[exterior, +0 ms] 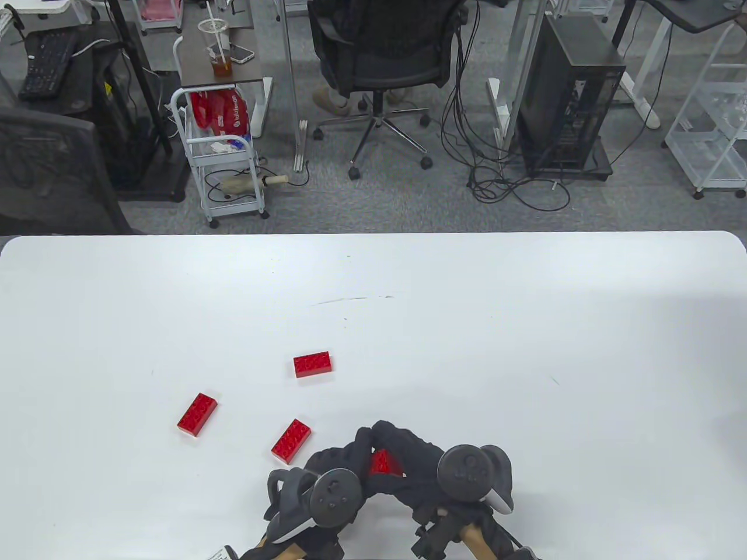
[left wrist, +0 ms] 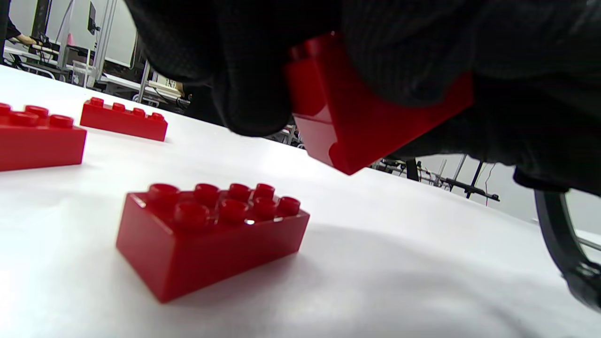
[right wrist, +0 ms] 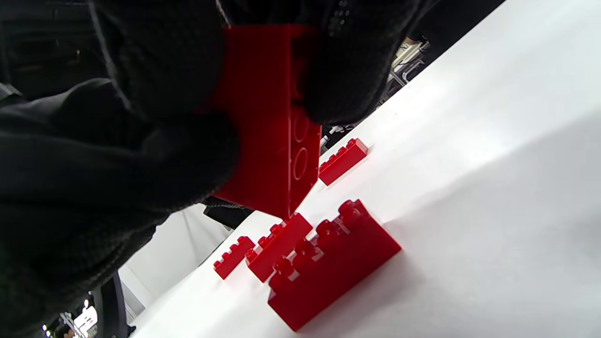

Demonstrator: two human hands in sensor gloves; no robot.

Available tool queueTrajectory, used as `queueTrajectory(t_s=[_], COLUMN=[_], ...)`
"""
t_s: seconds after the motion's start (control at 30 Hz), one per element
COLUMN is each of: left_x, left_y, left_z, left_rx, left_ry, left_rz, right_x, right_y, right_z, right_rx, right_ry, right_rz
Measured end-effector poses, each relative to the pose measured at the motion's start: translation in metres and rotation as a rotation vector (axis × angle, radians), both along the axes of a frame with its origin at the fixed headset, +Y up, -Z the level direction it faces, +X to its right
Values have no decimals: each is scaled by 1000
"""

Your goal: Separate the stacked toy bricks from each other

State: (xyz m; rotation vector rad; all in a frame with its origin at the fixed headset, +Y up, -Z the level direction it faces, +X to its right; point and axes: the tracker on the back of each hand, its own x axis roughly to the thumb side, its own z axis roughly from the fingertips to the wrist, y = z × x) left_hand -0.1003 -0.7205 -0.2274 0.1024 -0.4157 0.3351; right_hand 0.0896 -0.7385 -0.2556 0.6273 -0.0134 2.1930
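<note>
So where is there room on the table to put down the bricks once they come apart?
The white table is bare right of the hands and along its far edge. The crowded part is left of and beyond the hands, where three loose red plastic bricks lie. Both hands grip the red stacked bricks.

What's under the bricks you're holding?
Bare white table: the held stack hangs clear above it, gripped by left hand and right hand. Gloves hide its top.
</note>
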Motion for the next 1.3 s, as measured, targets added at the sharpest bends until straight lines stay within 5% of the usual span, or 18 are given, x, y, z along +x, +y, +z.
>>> queueTrajectory(t_s=[0.43, 0.9, 1.3], left_x=[4, -12, -47], left_y=[16, 20, 28], left_z=[17, -1, -56], left_rx=[304, 139, -17], left_ry=[48, 92, 274], left_rz=[-57, -10, -81], right_x=[8, 11, 14], right_y=[4, 2, 4], right_z=[2, -4, -5], right_rx=[-17, 13, 47], right_ry=[-156, -147, -164], right_rz=[-115, -44, -44])
